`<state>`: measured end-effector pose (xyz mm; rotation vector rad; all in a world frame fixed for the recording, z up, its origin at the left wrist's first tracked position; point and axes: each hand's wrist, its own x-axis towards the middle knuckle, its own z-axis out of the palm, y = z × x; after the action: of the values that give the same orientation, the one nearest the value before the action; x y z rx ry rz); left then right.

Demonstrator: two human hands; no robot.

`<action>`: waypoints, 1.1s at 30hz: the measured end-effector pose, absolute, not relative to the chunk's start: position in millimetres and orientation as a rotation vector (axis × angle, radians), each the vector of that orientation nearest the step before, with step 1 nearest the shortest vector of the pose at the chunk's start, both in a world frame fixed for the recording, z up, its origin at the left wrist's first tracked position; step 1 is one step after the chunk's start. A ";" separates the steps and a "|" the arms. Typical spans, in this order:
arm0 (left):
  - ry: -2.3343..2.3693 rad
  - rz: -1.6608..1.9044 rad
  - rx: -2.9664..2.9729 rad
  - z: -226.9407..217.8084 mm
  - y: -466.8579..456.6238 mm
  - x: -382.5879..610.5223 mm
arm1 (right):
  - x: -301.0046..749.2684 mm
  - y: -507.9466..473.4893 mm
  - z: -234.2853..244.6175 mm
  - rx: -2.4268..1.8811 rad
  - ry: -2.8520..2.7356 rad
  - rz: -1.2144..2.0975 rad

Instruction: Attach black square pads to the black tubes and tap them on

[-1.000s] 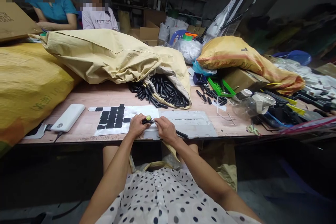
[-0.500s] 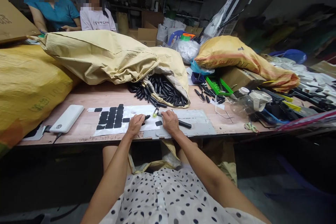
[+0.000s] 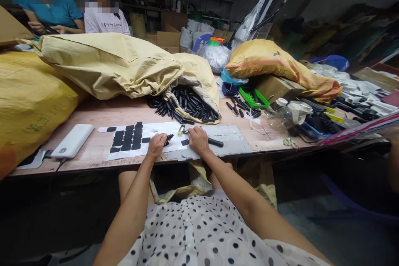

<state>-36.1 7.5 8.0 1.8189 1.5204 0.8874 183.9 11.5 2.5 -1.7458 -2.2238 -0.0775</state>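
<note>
My left hand (image 3: 158, 145) is closed on a small black part (image 3: 168, 138), whose tip sticks out past the fingers. To its right, my right hand (image 3: 198, 139) is wrapped round a small hammer (image 3: 215, 143). The hammer's silver head with a yellowish face (image 3: 181, 130) points toward my left hand, a little apart from the black part. Under both hands lie a white sheet (image 3: 149, 149) and a grey board (image 3: 232, 135). Rows of flat black rounded pieces (image 3: 127, 137) are laid out on the sheet.
A cream sack (image 3: 124, 66) spills black pointed parts (image 3: 193, 104) behind my hands. A white power bank (image 3: 73, 140) lies left. A green tray (image 3: 254, 99), a clear jug (image 3: 289, 114) and scissors (image 3: 290, 143) are on the right. Two people sit across the table.
The whole view has shifted slightly, so the table appears further left. My hands keep their holds, with little visible movement. Across the table, the hands of the person in blue have moved.
</note>
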 end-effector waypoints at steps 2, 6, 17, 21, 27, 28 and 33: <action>1.485 0.917 1.774 7.4 8.4 -36.0 | 184.3 11.8 3.5 -1.740 -2.225 -0.081; 1.453 0.914 1.798 12.3 10.2 -34.2 | 184.9 13.2 4.3 -1.736 -2.204 -0.086; 1.527 0.670 2.043 -48.4 -106.4 -7.0 | 186.0 14.6 5.2 -1.666 -2.178 -0.112; 1.739 0.475 1.883 -70.5 -115.5 -7.2 | 189.8 8.6 6.4 -1.613 -2.166 -0.089; 1.732 1.111 2.000 -23.8 -93.5 -26.5 | 287.1 -49.9 9.2 -1.669 -1.757 -0.341; 1.764 1.177 1.990 -13.3 -83.4 -29.0 | 316.2 -65.4 10.2 -1.736 -1.621 -0.392; 1.839 1.256 2.003 16.4 -19.4 -18.2 | 437.9 -139.7 -2.3 -2.059 -0.785 -0.329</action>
<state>-18.2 -19.4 16.4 2.0026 1.8387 1.2560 437.9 -139.7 -2.3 -2.0590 -0.7850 -0.3293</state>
